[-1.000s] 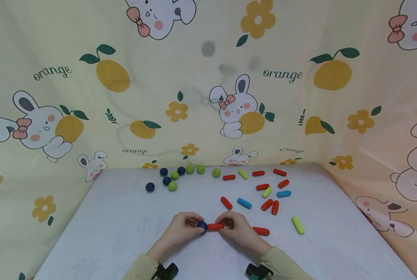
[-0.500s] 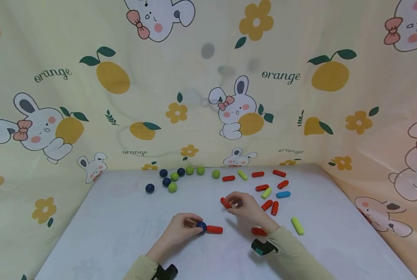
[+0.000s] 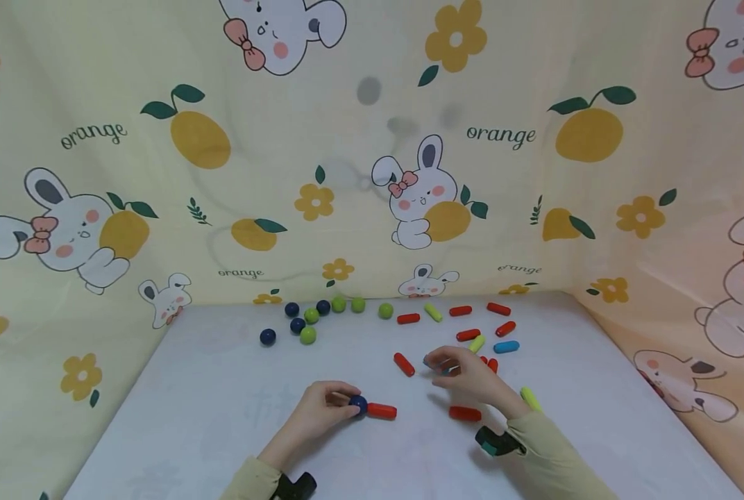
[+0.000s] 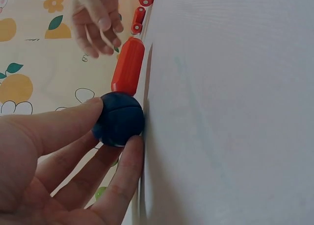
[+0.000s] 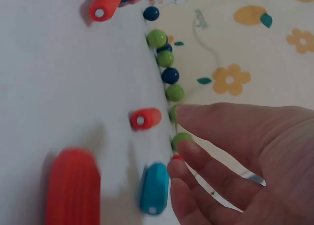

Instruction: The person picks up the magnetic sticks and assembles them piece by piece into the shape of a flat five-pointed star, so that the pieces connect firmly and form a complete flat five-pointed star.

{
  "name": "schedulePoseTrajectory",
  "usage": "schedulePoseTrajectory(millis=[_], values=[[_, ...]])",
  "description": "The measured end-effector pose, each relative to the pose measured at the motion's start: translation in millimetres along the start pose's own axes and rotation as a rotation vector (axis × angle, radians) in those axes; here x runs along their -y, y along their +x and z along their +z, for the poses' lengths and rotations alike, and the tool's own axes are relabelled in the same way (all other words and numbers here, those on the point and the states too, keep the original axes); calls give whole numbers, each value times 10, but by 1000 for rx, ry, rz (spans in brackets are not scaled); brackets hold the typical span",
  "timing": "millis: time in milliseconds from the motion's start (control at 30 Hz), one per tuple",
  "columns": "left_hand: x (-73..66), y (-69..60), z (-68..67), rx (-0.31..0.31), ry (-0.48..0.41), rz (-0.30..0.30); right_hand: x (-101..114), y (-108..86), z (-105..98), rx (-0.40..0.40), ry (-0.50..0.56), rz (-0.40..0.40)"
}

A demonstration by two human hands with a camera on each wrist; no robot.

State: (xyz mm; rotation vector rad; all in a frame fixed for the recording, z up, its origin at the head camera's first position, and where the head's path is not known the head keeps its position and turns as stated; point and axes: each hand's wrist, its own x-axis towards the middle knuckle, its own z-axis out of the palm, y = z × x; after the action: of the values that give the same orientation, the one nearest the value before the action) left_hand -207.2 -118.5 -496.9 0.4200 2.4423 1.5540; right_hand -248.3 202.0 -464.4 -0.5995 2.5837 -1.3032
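Between thumb and fingers my left hand [image 3: 322, 411] pinches a dark blue ball [image 4: 118, 121] resting on the white table. A red rod [image 4: 129, 65] extends from that ball to the right, end against it. My right hand [image 3: 468, 376] hovers over a blue rod [image 5: 154, 189], partly covered by the fingers in the head view. In the right wrist view, its fingers [image 5: 189, 149] are loosely bent and apart from the blue rod. One red rod [image 3: 404, 364] lies just left of this hand, and another red rod [image 3: 465, 414] lies in front of it.
Dark blue balls [image 3: 268, 337] and green balls [image 3: 308, 335] stand at the back left of the table [image 3: 209, 417]. Several more rods are scattered at the back right, including a blue rod [image 3: 506, 346] and a yellow-green rod [image 3: 433, 312]. A patterned curtain [image 3: 347, 229] hangs behind.
My right hand has let go of the red rod at the ball, moved up past the loose red rod, then right to the blue rod. The left hand keeps its hold on the ball.
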Motion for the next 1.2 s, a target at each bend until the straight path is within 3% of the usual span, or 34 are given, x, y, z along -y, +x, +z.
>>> schedulePoseTrajectory(millis=[133, 533, 733, 1000, 1200], values=[[7, -7, -4, -3, 4, -4, -58, -116, -55, 42, 10, 41], [32, -1, -4, -3, -4, -19, -173, -382, -174, 210, 19, 52], [29, 2, -3, -4, -7, -23, -242, -462, -178, 234, -16, 64], [13, 11, -4, 0, -11, -38, -261, -434, -155, 249, -90, -20], [22, 22, 0, 3, -14, -45, -115, -258, -111, 232, -114, -47]])
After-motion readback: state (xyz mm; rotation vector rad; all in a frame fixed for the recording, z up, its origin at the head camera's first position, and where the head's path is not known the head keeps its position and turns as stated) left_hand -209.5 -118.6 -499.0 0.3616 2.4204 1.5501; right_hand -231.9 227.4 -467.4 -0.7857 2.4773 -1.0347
